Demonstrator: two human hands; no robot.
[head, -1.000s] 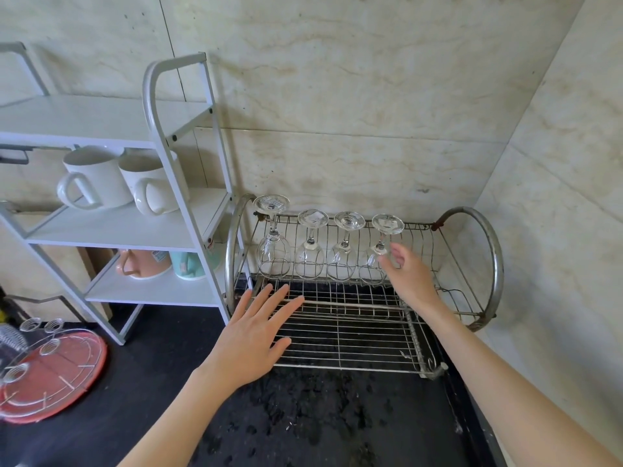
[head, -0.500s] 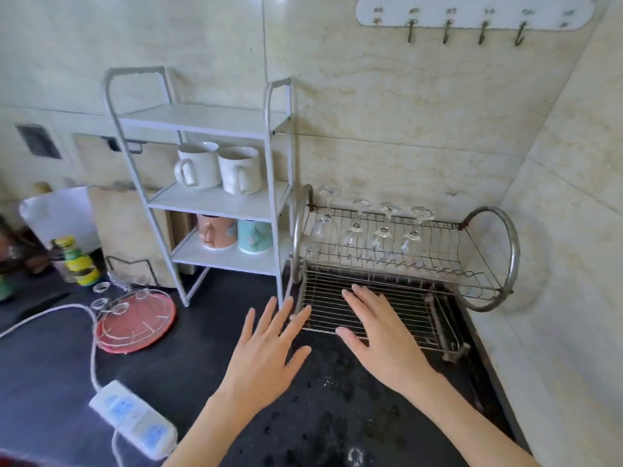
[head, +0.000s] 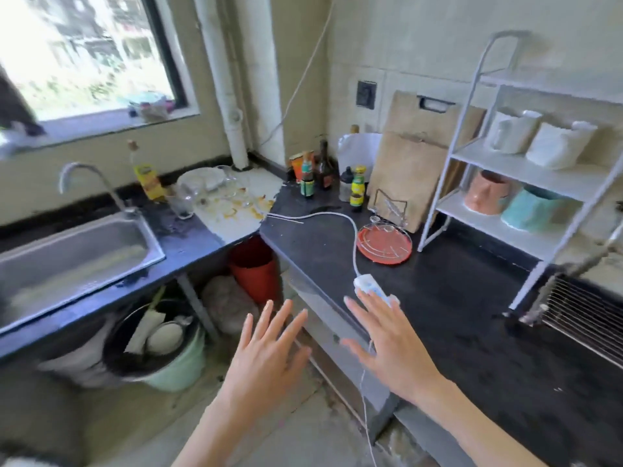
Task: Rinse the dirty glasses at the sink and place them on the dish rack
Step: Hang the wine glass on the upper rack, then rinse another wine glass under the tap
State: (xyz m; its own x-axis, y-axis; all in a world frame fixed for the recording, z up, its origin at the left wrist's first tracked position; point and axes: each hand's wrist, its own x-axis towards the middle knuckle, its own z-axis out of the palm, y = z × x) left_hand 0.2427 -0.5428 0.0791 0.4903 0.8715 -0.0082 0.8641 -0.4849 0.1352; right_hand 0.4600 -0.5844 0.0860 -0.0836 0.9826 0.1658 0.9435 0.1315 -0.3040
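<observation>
My left hand (head: 266, 348) and my right hand (head: 387, 345) hover empty with fingers spread, low in the middle of the view, over the counter's front edge. The steel sink (head: 67, 254) with its curved tap (head: 84, 178) lies at the left. Several dirty glasses (head: 202, 193) stand on the stained white counter behind the sink's right end. Only a corner of the wire dish rack (head: 586, 315) shows at the right edge.
A white power strip (head: 371, 288) with its cable lies just beyond my right fingers. A red round tray (head: 384, 246), sauce bottles (head: 357, 188), cutting boards (head: 408, 170) and a white shelf (head: 526, 163) holding mugs stand on the black counter. Buckets (head: 161, 345) sit under the sink.
My view has swung left from the dish rack towards the sink. My right hand left the row of glasses on the rack; both hands now hover open over the counter edge.
</observation>
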